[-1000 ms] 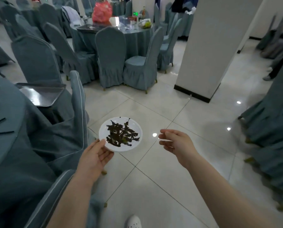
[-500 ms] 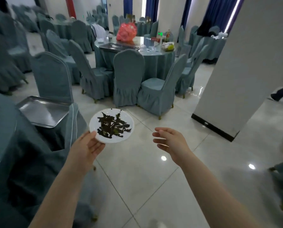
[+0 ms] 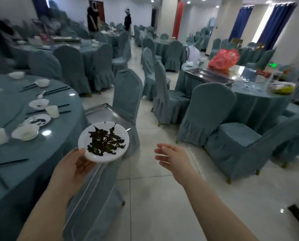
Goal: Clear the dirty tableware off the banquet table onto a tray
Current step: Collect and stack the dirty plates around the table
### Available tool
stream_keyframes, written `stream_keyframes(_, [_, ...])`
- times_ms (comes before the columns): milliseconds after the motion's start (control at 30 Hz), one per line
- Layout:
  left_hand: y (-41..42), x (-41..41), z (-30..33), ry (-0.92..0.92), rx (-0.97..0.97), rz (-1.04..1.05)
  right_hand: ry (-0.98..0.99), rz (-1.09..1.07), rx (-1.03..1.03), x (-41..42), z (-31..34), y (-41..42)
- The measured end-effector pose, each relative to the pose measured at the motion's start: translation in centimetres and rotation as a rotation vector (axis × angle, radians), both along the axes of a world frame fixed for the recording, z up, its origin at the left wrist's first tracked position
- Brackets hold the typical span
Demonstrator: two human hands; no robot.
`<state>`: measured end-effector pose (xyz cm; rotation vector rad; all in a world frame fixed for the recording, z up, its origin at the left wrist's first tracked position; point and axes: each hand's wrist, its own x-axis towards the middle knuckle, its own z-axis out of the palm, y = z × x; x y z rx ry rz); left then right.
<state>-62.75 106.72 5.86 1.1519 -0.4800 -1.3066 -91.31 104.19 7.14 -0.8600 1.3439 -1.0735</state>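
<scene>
Just one plate, left-held

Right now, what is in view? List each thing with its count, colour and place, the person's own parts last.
plate: one, white with dark scraps, held above the chair
tray: one, silver, on the chair seat beside the near table
near table: one, round, blue-grey cloth, left
cups: at least two, white, on the near table
bowls: at least three, white, on the near table
chopsticks: several, dark, on the near table
red bag: one, on the far right table
left hand: grips the plate's edge
right hand: open, empty
</scene>
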Motion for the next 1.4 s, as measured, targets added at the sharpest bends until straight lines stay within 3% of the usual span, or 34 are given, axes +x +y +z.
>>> stream_keyframes(500, [-14.7, 11.3, -4.6, 0.013, 0.098, 0.480, 0.026, 0.383, 0.043, 12.8, -2.9, -27.2])
stream_keyframes(867, [-23.9, 9.5, -9.1, -0.017, 0.190, 0.802, 0.082, 0.850, 0.133, 21.4, -7.7, -46.7])
stream_keyframes(1167, [-27.3, 5.8, -9.5, -0.002, 0.217, 1.104, 0.189, 1.184, 0.198, 29.5, -10.1, -52.3])
stream_keyframes(1400, [-27.4, 9.2, -10.8, 0.035, 0.271, 1.275, 0.290, 1.317, 0.159, 36.1, -11.7, -53.8])
